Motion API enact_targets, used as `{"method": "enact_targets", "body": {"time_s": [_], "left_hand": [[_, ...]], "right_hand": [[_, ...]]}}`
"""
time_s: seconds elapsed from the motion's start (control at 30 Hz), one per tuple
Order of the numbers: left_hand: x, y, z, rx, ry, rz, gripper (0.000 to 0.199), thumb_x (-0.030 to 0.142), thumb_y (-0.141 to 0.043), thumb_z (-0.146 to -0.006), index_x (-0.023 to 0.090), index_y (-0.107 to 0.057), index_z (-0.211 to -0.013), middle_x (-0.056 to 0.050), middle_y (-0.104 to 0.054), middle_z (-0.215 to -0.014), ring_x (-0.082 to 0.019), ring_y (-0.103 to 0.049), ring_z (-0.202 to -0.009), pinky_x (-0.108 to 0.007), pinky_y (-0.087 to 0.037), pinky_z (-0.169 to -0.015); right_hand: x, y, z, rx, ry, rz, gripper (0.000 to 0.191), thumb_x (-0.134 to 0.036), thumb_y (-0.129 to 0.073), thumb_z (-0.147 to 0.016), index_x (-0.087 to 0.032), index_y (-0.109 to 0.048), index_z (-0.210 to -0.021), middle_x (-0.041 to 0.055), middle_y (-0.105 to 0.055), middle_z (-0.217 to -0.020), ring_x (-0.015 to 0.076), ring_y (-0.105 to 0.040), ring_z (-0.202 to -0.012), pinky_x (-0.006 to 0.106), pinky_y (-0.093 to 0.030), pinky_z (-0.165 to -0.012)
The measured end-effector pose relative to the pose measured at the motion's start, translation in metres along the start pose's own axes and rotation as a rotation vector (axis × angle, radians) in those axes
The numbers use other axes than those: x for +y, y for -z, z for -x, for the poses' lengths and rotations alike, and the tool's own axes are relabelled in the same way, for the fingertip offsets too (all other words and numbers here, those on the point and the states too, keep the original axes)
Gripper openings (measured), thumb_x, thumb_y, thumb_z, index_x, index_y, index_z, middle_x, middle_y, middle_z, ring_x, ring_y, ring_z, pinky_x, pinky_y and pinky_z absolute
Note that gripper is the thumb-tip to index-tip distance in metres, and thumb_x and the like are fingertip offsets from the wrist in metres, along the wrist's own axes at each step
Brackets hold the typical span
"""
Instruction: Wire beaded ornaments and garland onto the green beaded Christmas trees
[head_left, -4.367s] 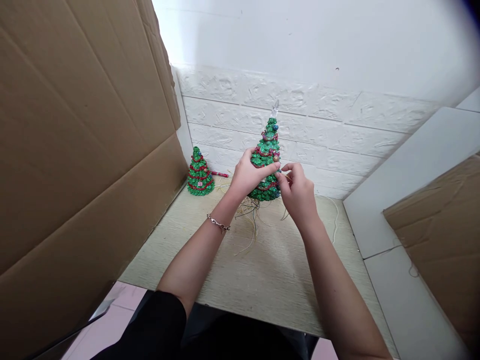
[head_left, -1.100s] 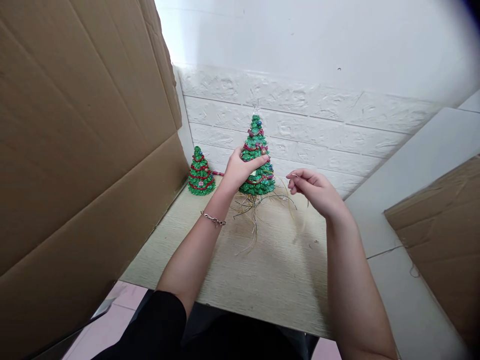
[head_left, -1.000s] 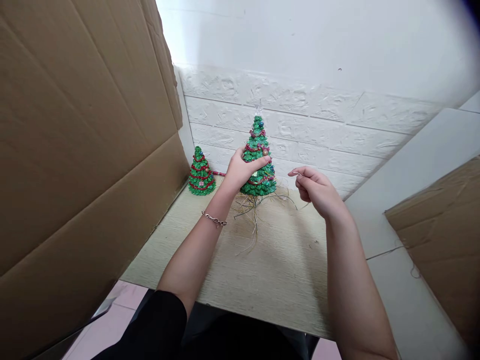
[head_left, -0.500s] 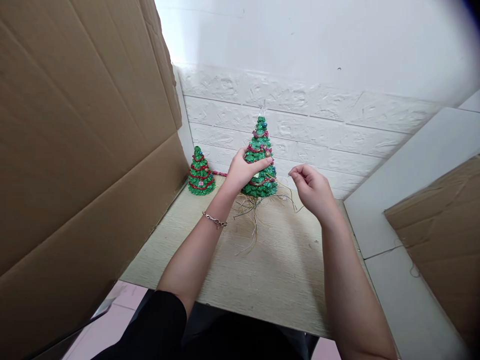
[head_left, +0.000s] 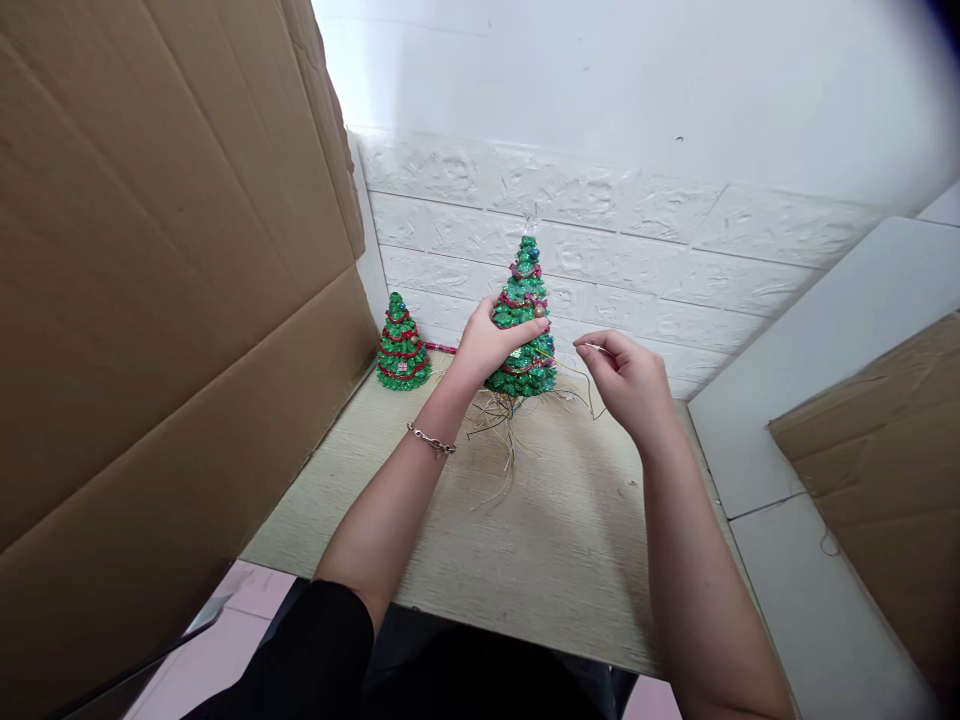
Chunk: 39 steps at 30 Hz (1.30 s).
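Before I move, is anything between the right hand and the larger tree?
Only a thin yellow strand shows in that gap, running from the lower part of the larger tree and sagging below the fingertips of the right hand. The left hand grips the tree's other side.

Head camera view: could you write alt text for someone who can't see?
A left hand grips a glittery green Christmas tree, while the right hand, beside it, seems to pinch a thin strand. Loose wires spread below the tree on a pale tabletop; a smaller tree stands to the left, near a white brick-patterned wall.
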<state>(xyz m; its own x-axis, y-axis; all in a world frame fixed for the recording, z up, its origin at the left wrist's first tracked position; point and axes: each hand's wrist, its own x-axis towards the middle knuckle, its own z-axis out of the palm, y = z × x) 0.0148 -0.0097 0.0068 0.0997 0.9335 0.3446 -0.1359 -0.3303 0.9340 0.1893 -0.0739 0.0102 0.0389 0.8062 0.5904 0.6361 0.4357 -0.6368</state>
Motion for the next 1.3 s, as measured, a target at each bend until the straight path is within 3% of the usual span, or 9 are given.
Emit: {"method": "enact_targets", "body": {"time_s": [0.23, 0.43, 0.53, 0.73, 1.1, 1.3], "left_hand": [[-0.004, -0.001, -0.001, -0.007, 0.007, -0.034, 0.056, 0.041, -0.085, -0.06, 0.014, -0.061, -0.103, -0.014, -0.07, -0.11, -0.029, -0.067, -0.102, -0.043, -0.05, -0.093], [-0.004, 0.0, -0.001, -0.009, 0.007, -0.021, 0.055, 0.04, -0.086, -0.06, 0.015, -0.061, -0.103, -0.014, -0.07, -0.11, -0.028, -0.067, -0.104, -0.043, -0.05, -0.095], [-0.003, 0.001, -0.001, -0.005, 0.007, -0.015, 0.055, 0.04, -0.086, -0.06, 0.015, -0.061, -0.102, -0.013, -0.071, -0.109, -0.028, -0.067, -0.104, -0.042, -0.05, -0.094], [-0.002, 0.001, -0.001, -0.007, 0.019, -0.014, 0.054, 0.039, -0.086, -0.061, 0.015, -0.06, -0.102, -0.013, -0.071, -0.108, -0.028, -0.068, -0.101, -0.041, -0.052, -0.091], [0.001, -0.001, 0.001, -0.042, -0.006, -0.013, 0.049, 0.037, -0.084, -0.063, 0.015, -0.062, -0.1, -0.013, -0.072, -0.109, -0.027, -0.068, -0.103, -0.04, -0.051, -0.094], [0.002, -0.001, 0.001, -0.039, -0.013, -0.017, 0.048, 0.037, -0.085, -0.062, 0.016, -0.062, -0.099, -0.012, -0.072, -0.108, -0.026, -0.068, -0.102, -0.04, -0.051, -0.094]], "right_hand": [[-0.004, -0.002, 0.0, -0.007, -0.01, -0.102, 0.028, -0.042, -0.042, -0.083, -0.021, -0.057, -0.071, -0.002, -0.047, -0.058, 0.0142, -0.042, -0.054, 0.029, -0.03, -0.056], [-0.003, -0.006, 0.0, 0.189, -0.13, -0.091, 0.037, -0.049, -0.044, -0.08, -0.021, -0.056, -0.058, -0.0024, -0.042, -0.049, 0.0147, -0.043, -0.053, 0.03, -0.029, -0.057], [-0.004, -0.006, 0.001, 0.224, -0.203, -0.098, 0.038, -0.05, -0.052, -0.076, -0.02, -0.059, -0.054, -0.0042, -0.035, -0.045, 0.0132, -0.038, -0.049, 0.03, -0.027, -0.055], [-0.012, -0.004, 0.0, 0.219, -0.287, -0.167, 0.037, -0.052, -0.061, -0.07, -0.018, -0.065, -0.055, -0.0069, -0.026, -0.043, 0.0095, -0.027, -0.045, 0.028, -0.022, -0.051], [-0.014, -0.007, 0.0, 0.253, -0.313, -0.309, 0.029, -0.044, -0.075, -0.061, -0.016, -0.067, -0.058, -0.003, -0.048, -0.051, 0.0097, -0.038, -0.05, 0.025, -0.03, -0.048], [-0.017, -0.008, 0.0, 0.193, -0.329, -0.369, 0.033, -0.047, -0.076, -0.057, -0.016, -0.066, -0.06, -0.0072, -0.037, -0.044, 0.0074, -0.03, -0.043, 0.024, -0.023, -0.043]]}}
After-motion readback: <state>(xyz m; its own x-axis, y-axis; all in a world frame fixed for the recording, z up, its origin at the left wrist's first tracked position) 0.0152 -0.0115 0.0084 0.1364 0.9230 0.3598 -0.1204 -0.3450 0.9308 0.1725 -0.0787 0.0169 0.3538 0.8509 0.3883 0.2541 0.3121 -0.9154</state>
